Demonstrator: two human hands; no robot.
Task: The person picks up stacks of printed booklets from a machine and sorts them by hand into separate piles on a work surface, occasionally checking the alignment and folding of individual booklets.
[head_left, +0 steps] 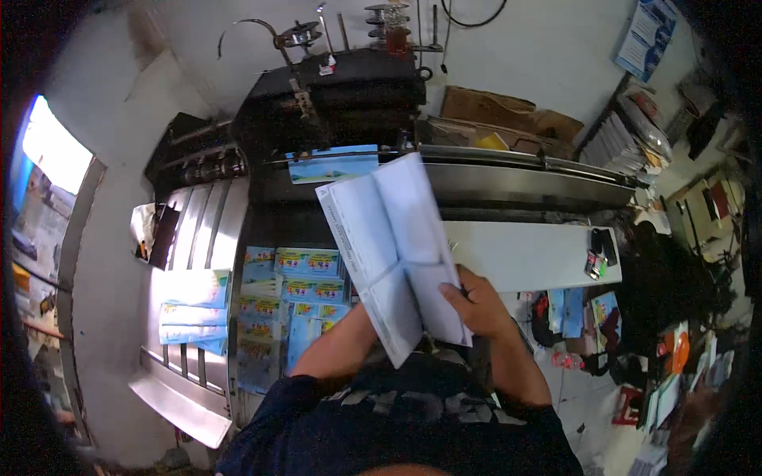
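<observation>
A large white printed sheet (369,226), creased into panels and partly opened, stands tilted in front of my chest. My right hand (480,305) grips its lower right edge, thumb on the near face. My left forearm (337,345) runs up behind the sheet's lower left side, and the paper hides that hand and its fingers. Just left of the sheet lie several stacks of colourful printed leaflets (309,278). Beyond its upper edge, a blue printed sheet (333,164) rests on the dark machine (333,95).
At the left, a slatted metal feed table (202,226) bears blue-and-white folded sheets (194,317). A white worktop (516,254) extends to the right, with small items at its far end. Cardboard (508,115) leans on the wall behind. Bags and papers crowd the floor at right.
</observation>
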